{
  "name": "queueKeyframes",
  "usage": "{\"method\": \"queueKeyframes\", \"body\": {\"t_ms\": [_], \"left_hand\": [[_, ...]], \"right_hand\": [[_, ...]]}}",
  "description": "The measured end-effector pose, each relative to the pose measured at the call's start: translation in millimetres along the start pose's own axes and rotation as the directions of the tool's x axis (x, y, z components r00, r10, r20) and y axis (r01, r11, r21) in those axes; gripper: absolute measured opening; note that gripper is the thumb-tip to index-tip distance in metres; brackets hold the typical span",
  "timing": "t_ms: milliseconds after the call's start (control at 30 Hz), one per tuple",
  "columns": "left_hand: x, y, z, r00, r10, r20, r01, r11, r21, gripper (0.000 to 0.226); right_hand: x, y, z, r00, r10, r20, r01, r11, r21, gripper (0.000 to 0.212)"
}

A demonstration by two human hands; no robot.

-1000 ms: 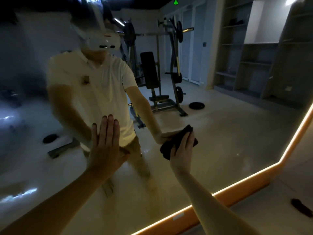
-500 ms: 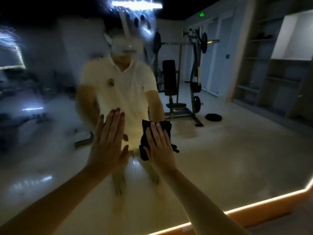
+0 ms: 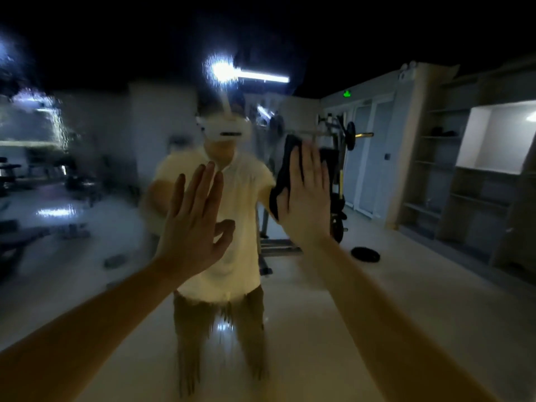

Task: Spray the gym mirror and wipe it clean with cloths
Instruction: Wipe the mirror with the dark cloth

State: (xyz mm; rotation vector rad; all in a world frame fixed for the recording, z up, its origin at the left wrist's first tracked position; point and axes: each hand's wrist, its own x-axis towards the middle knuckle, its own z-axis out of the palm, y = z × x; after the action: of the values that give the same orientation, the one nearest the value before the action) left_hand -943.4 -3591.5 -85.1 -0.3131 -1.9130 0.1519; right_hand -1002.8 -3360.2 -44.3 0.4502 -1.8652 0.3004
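Both arms reach up to the mirror. The left hand lies flat, fingers straight (slightly spread). The right hand presses a dark cloth with straight, nearly closed fingers.

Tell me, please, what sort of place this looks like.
Most likely a gym: the wall mirror reflects a plate-loaded barbell rack, and a loose plate lies on the floor.

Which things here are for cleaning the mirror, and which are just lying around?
For the job: mirror, black cloth, right hand pressing it, left hand.
Just lying about, reflected: weight plate, weight machine, shelves.
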Motion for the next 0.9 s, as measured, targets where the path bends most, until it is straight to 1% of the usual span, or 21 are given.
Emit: {"method": "queueKeyframes", "body": {"t_ms": [100,167,233,367,433,533,600,700,733,800,833,900], "left_hand": [[25.8,-12.2,-2.4,0.999,-0.051,-0.005,0.051,0.998,0.046,0.090],[34.3,-16.5,-3.6,0.998,-0.060,0.002,0.060,0.996,0.069,0.093],[35.5,-16.3,-4.9,0.999,-0.047,-0.003,0.047,0.996,0.075,0.095],[34.8,-14.9,-6.7,0.999,-0.028,-0.027,0.029,0.997,0.073,0.093],[35.6,-17.1,-7.9,0.999,-0.009,-0.045,0.013,0.997,0.079,0.090],[43.9,-21.8,-10.0,0.996,0.017,-0.091,-0.009,0.997,0.082,0.084],[59.0,-27.9,-13.7,0.992,0.022,-0.124,-0.011,0.996,0.084,0.084],[97.1,-44.4,-26.6,0.985,0.000,-0.172,0.024,0.990,0.140,0.087],[110.2,-50.2,-31.0,0.984,-0.011,-0.180,0.039,0.987,0.153,0.088],[131.1,-57.5,-36.5,0.984,-0.043,-0.173,0.072,0.984,0.162,0.090],[137.6,-58.3,-37.0,0.985,-0.057,-0.164,0.085,0.982,0.166,0.091],[142.1,-58.4,-34.2,0.985,-0.071,-0.157,0.100,0.978,0.182,0.092]], "right_hand": [[-49.1,-9.1,11.6,0.989,-0.128,0.075,0.127,0.992,0.017,0.076],[-52.9,-9.1,16.6,0.984,-0.163,0.073,0.162,0.987,0.020,0.078],[-25.8,-10.0,14.4,0.988,-0.148,0.047,0.148,0.989,0.004,0.076],[72.1,-12.8,-8.6,0.996,-0.085,-0.014,0.083,0.989,-0.118,0.077],[115.9,-14.0,-21.7,0.997,-0.043,-0.072,0.033,0.990,-0.134,0.074],[136.7,-17.9,-28.4,0.993,-0.006,-0.119,-0.010,0.991,-0.134,0.073],[115.1,-16.6,-21.2,0.996,-0.031,-0.089,0.018,0.989,-0.145,0.075],[60.6,-8.0,-8.0,0.988,-0.153,0.029,0.156,0.975,-0.159,0.079],[49.3,-3.1,-5.4,0.980,-0.193,0.042,0.198,0.968,-0.157,0.078],[52.6,4.4,-6.9,0.969,-0.241,0.047,0.246,0.954,-0.170,0.079],[65.4,5.8,-10.6,0.970,-0.237,0.053,0.243,0.953,-0.182,0.081],[106.7,3.1,-23.1,0.980,-0.198,0.017,0.197,0.957,-0.215,0.077]]}}
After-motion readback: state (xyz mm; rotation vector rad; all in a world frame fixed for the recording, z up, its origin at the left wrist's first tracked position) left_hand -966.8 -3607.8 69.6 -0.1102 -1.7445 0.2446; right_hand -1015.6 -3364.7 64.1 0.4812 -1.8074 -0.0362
